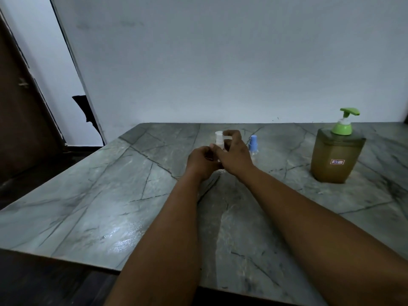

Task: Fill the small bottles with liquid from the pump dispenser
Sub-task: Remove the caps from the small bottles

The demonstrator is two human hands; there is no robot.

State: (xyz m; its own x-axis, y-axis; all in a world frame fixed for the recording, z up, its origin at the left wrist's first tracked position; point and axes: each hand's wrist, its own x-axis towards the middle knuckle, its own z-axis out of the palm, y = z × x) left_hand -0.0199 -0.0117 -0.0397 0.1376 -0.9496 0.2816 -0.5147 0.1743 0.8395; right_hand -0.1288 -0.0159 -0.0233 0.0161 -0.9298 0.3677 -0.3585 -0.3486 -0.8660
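Observation:
Both hands meet over the middle of the table around a small clear bottle with a white spray top (pixel 219 140). My left hand (pixel 202 162) grips its body from the left. My right hand (pixel 235 154) pinches the white top with thumb and fingers. The bottle's lower part is hidden by the hands. A second small bottle with a blue cap (pixel 253 145) stands upright just behind my right hand. The pump dispenser (pixel 336 157), amber with a green pump head and a small "35" label, stands at the right.
The grey marble-pattern table (pixel 110 195) runs to a plain wall at the back. Its left and front edges drop to a dark floor. A brown door (pixel 19 120) stands at the far left.

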